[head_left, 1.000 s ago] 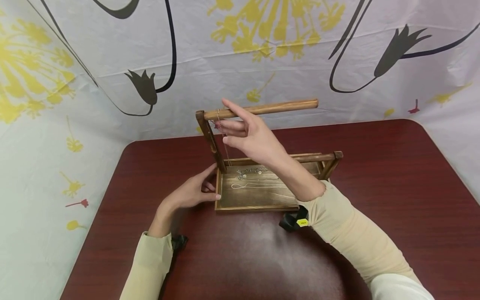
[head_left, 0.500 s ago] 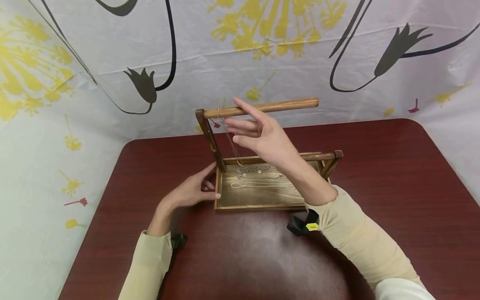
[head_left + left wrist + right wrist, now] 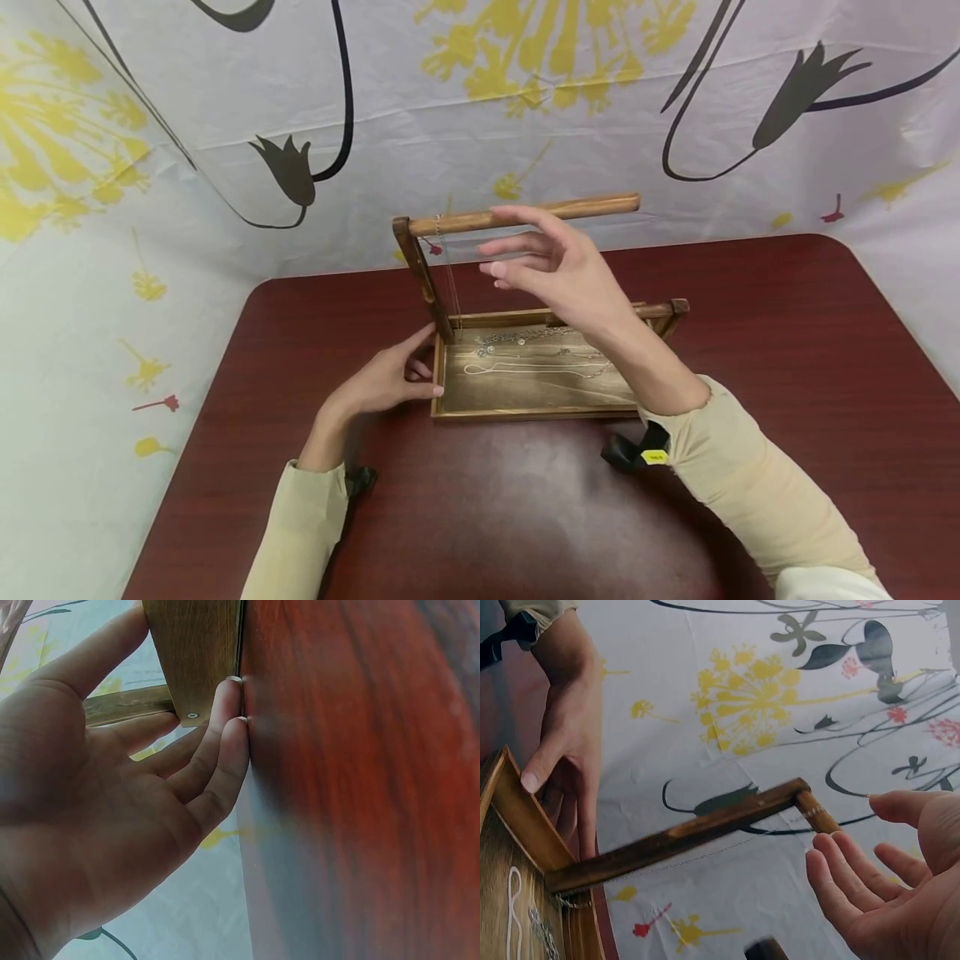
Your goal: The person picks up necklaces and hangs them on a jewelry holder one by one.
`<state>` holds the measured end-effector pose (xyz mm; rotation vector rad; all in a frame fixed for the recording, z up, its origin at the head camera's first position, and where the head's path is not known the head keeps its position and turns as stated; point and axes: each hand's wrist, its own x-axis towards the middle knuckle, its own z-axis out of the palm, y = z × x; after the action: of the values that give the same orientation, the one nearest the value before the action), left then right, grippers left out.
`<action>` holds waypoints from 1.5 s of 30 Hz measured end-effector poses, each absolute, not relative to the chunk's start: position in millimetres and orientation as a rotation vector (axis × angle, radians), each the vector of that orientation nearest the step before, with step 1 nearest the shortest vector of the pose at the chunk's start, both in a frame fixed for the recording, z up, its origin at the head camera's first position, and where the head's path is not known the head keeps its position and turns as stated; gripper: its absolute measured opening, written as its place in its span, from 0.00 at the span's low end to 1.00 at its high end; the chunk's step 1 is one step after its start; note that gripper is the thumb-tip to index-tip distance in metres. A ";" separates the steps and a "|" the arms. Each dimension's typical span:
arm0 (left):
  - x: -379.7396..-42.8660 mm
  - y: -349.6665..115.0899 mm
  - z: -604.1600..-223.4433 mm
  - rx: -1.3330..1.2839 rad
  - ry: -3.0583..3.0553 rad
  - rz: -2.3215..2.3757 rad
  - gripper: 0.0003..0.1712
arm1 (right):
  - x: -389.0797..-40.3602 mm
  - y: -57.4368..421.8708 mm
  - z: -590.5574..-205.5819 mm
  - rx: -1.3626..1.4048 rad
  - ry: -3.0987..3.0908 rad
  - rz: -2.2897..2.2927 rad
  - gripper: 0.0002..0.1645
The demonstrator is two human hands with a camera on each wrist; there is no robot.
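A thin necklace (image 3: 438,225) hangs from the upper bar (image 3: 600,205) of a wooden jewelry stand, near the bar's left end, its chain dropping beside the left post (image 3: 418,275). My right hand (image 3: 573,271) is just right of it, fingers loosely spread and holding nothing, the index finger overlapping the bar in the head view. In the right wrist view the necklace (image 3: 814,814) loops round the bar by the fingertips. My left hand (image 3: 382,379) rests against the left end of the stand's tray (image 3: 540,413), thumb at the rim, other fingers along the outer side.
Inside the tray lie a silver chain with round charms (image 3: 491,348) and a thin pale necklace (image 3: 517,367). A shorter arm (image 3: 677,310) rises at the stand's right. Dark red table (image 3: 810,350) surrounds it, with a patterned cloth (image 3: 405,100) behind.
My right hand has drawn away from the necklace to the right, leaving it hanging on the bar; the chain swung right and back left. My left hand stays at the tray.
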<state>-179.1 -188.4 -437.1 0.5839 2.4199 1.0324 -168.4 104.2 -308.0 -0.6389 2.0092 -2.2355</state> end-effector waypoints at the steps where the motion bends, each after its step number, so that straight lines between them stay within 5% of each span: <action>1: -179.1 -188.0 -437.0 0.576 2.427 1.025 0.57 | -167.8 107.4 -307.8 -0.629 2.009 -2.253 0.31; 11: -177.6 -186.5 -434.6 0.588 2.436 1.006 0.56 | -166.8 131.4 -307.5 -0.544 1.918 -2.346 0.18; 45: -176.2 -190.1 -433.9 0.602 2.406 0.996 0.58 | -145.9 174.1 -321.9 -0.453 2.164 -2.105 0.22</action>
<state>-176.2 -190.1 -433.9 0.6018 2.4060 0.9961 -145.9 174.1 -321.9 -0.4532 2.1637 -2.1047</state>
